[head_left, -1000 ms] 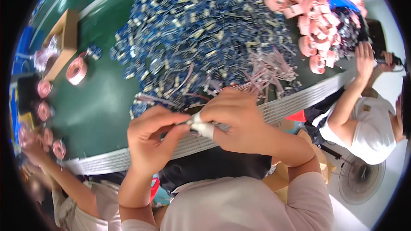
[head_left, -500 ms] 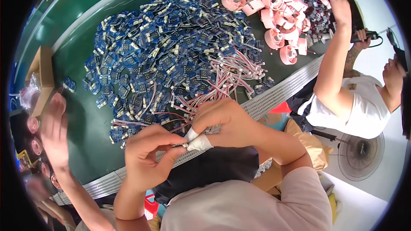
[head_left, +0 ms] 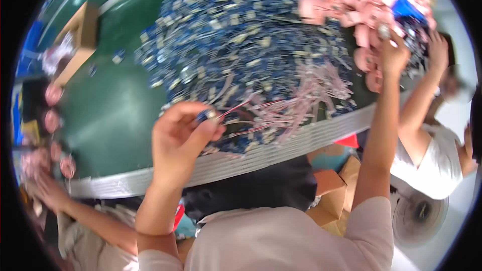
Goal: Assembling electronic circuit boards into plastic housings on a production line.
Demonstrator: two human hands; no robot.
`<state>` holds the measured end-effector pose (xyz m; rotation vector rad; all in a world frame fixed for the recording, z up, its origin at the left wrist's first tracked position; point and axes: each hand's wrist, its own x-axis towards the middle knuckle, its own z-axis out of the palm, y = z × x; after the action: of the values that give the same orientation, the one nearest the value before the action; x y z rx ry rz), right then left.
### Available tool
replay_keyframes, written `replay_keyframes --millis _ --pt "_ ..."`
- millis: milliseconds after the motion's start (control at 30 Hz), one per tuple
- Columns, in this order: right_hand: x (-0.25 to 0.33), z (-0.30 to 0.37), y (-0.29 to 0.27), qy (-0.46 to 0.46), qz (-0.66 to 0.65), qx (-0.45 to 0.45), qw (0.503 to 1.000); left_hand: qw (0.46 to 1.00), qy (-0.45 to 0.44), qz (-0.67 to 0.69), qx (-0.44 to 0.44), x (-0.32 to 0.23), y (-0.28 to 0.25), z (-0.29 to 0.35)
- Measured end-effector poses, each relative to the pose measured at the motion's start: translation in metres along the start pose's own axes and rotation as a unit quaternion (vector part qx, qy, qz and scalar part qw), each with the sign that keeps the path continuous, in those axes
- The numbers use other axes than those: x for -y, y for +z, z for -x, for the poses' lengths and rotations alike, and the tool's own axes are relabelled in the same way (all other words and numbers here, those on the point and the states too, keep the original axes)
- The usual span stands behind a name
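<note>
1. My left hand is raised over the near edge of the green table, fingers curled and pinched shut on a small blue part between thumb and forefinger.
2. My right hand is stretched far out to the right, up at the pink reels; blur hides whether it grips anything, so I cannot tell.
3. The small blue part is tiny, blocky, with a pale metallic end; thin pinkish wires trail from it to the heap.
4. The heap of blue parts looks jumbled and glinting; the table rim is ribbed grey metal.
</note>
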<state>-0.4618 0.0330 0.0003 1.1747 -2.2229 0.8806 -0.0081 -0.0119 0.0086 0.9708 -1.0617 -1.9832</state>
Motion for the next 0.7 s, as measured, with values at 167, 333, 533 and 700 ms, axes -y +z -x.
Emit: replay_keyframes --millis 167,333,533,700 --pt "0.045 0.022 -0.021 0.063 -0.371 0.003 0.927 1.000 -0.012 0.016 0.008 0.000 -0.006 0.004" --pt "0.130 0.076 -0.048 0.155 -0.476 0.155 0.852 1.000 -0.008 0.012 0.022 0.002 -0.007 0.003" --pt "0.214 0.126 -0.038 -0.056 -0.514 0.367 0.773 0.999 -0.017 0.019 0.020 0.001 -0.006 0.006" --pt "0.235 0.135 -0.035 -0.002 -0.537 0.350 0.768 0.999 -0.016 0.041 0.009 0.001 -0.010 0.008"
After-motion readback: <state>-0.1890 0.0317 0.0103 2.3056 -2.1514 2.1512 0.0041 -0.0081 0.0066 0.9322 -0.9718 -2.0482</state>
